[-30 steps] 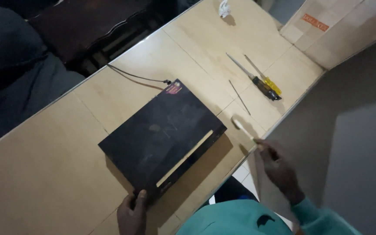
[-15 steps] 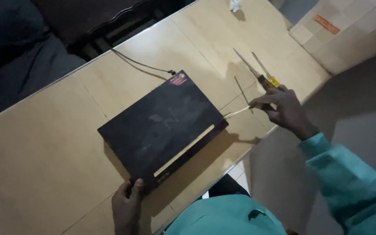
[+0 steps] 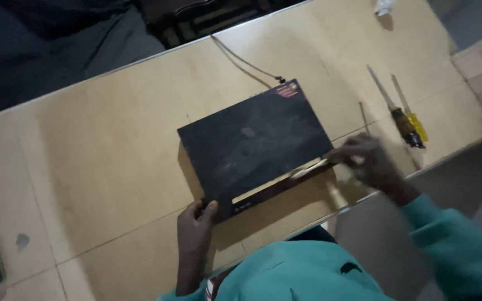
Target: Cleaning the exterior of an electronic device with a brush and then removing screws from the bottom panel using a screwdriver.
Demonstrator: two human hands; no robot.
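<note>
Since half a second ago, right hand (image 3: pixel 366 161) moved onto black box (image 3: pixel 255 142) mid-counter (image 3: pixel 101 150), 4 o'clock corner, grip blurred; left hand (image 3: pixel 195 226) clamped at 7 o'clock. Could skid toward screwdrivers (image 3: pixel 405 120) at 2 o'clock.

From my remote feed, the head camera looked down on the wearer's teal long-sleeved top (image 3: pixel 302 276), a soft, plain knit that filled the bottom of the view. A small dark mark (image 3: pixel 351 268) sat on the chest. The right sleeve (image 3: pixel 453 251) ran down to the wrist in loose folds, ending just short of the bare right hand (image 3: pixel 366 161), which was blurred. The left hand (image 3: pixel 194 231) and forearm were bare. A small pale object with a red edge (image 3: pixel 210 287) showed near the left elbow; I could not tell what it was.
</note>
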